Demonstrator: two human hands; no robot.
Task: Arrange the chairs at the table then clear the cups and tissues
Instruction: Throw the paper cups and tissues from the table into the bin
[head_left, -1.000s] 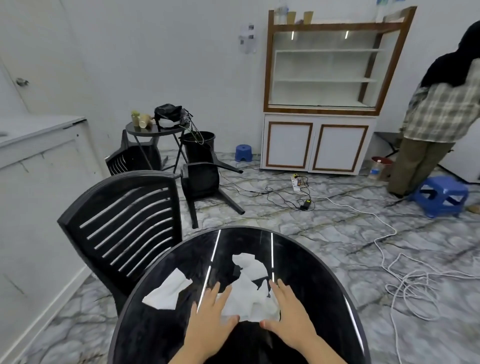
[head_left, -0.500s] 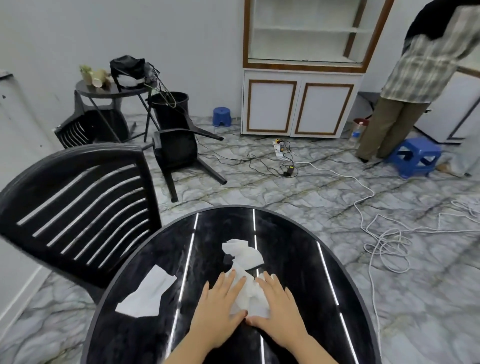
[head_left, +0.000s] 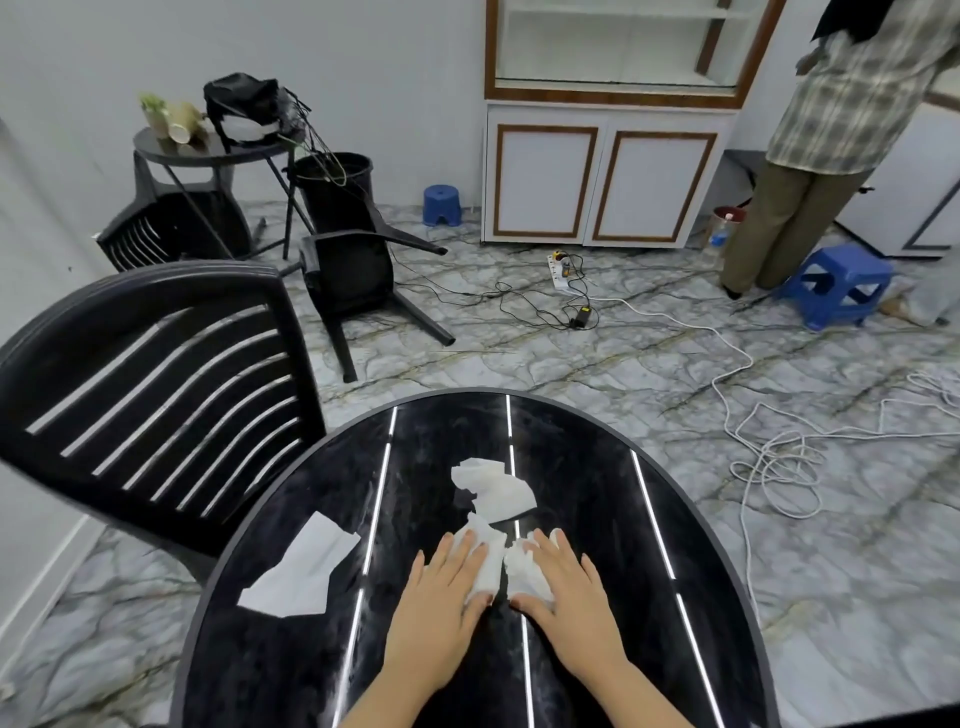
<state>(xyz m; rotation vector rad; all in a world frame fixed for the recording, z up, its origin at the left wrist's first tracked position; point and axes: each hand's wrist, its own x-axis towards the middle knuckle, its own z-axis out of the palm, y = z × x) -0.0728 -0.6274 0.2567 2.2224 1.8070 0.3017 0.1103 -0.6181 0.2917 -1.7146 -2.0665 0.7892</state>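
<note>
Glossy black table (head_left: 649, 525): both hands, left hand (head_left: 441, 597) and right hand (head_left: 563, 592), fingers flat and spread, pin crumpled tissues (head_left: 493, 561) (gathering them, likely).

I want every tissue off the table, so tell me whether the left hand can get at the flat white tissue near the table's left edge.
Probably yes. The left hand lies flat on a crumpled tissue, and only bare black tabletop separates it from the flat white tissue. Nothing stands between them.

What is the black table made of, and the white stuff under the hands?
The table looks like glossy glass or polished plastic: ceiling lights mirror on it as bright stripes. The tissues look like thin, matte paper: crumpled and soft-edged.
</note>
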